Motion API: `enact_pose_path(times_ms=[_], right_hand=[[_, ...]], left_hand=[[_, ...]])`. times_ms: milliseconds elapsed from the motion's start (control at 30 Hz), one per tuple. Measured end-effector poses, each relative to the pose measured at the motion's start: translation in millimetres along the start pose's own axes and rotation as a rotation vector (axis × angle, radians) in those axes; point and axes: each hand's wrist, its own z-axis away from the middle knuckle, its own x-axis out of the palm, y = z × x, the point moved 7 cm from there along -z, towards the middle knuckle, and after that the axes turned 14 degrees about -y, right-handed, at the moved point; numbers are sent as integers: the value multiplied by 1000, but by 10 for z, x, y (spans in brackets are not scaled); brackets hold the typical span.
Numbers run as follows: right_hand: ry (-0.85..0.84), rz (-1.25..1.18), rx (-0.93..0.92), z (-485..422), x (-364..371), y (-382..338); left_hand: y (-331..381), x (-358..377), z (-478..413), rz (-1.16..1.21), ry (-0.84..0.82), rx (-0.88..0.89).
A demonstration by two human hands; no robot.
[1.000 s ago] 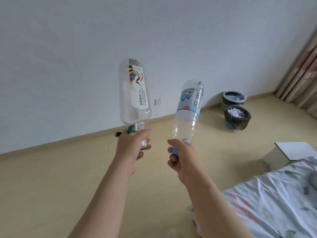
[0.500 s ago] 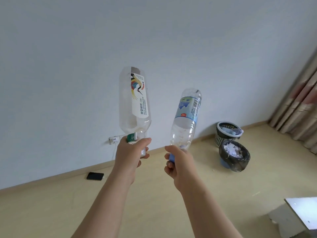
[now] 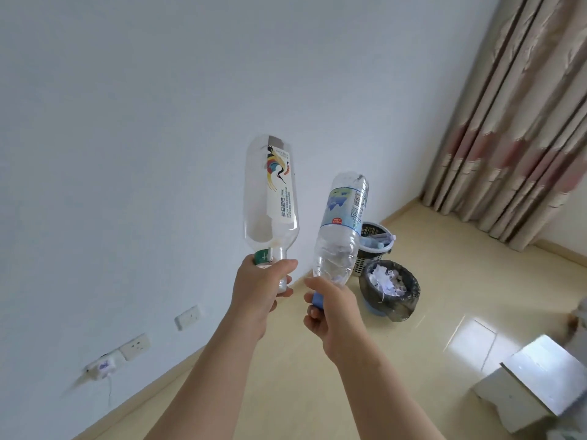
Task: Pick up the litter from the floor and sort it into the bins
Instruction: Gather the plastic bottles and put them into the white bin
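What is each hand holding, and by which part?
The left hand grips the white-label bottle by its neck; right hand grips the blue-label bottle by its capped neck.

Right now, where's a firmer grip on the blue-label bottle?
Probably the blue-label bottle by its clear body under the label, from the right: the right hand holds only the cap end, base up, and the other bottle crowds its left.

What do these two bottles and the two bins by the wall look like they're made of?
Green-capped bottle: clear glossy plastic, see-through with a printed label. Blue-capped bottle: thinner clear plastic, judging by its crinkled walls. Mesh bin: likely rigid black plastic lattice, possibly metal. Lined bin: blue plastic base, lined with a dark, wrinkled film bag.
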Motion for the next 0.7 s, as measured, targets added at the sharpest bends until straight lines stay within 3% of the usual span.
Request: enact_pose_path(times_ms=[267, 700], right_hand=[[251, -142, 5, -1077, -1113, -465], [378, -72, 95, -3235, -3201, -1956]], left_hand=[[-95, 958, -1570, -46, -206, -139], [19, 3179, -4250, -19, -301, -274]])
